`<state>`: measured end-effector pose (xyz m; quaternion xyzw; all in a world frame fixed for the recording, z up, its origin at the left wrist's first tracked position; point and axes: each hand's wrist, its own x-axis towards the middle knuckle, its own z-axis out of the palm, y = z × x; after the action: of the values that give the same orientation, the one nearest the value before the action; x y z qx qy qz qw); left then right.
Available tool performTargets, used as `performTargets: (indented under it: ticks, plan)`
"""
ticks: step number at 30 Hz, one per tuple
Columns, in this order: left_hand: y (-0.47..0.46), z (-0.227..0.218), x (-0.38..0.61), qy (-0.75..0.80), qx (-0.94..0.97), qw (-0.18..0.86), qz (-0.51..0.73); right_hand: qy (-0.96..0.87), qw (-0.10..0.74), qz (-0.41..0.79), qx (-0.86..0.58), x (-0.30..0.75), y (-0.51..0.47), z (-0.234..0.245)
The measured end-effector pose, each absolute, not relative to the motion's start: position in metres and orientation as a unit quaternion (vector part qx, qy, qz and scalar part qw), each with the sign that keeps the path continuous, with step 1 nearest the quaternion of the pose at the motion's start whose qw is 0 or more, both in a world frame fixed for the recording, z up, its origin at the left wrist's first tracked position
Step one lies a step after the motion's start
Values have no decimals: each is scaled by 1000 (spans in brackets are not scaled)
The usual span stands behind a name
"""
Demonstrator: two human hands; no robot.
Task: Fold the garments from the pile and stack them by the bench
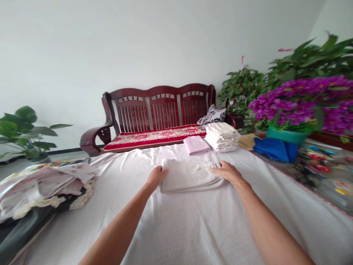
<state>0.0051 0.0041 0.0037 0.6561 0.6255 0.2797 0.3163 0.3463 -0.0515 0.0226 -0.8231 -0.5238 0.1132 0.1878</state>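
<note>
A folded white cloth (187, 176) lies on the white sheet-covered table (176, 228) in front of me. My left hand (156, 176) rests against the cloth's left edge, its fingers curled at the fold. My right hand (227, 171) lies on the cloth's right end with its fingers closed over the edge. Beyond the cloth sit a folded pink cloth (196, 144) and a stack of folded cream cloths (222, 137).
A heap of unfolded pale laundry (41, 187) lies at the left. A blue cloth (274, 149), a teal pot of purple flowers (306, 106) and clutter stand at the right. A dark wooden bench with a red cushion (157, 117) stands behind the table.
</note>
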Motion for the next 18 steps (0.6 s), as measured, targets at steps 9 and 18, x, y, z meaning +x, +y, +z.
performTargets:
  ticks: [9, 18]
  plan:
    - [-16, 19, -31, 608, 644, 240, 398, -550, 454, 195, -673, 314, -38, 24]
    - [-16, 2, -150, 698, 556, 232, 387, -653, 345, 223, -636, 204, -1, 16]
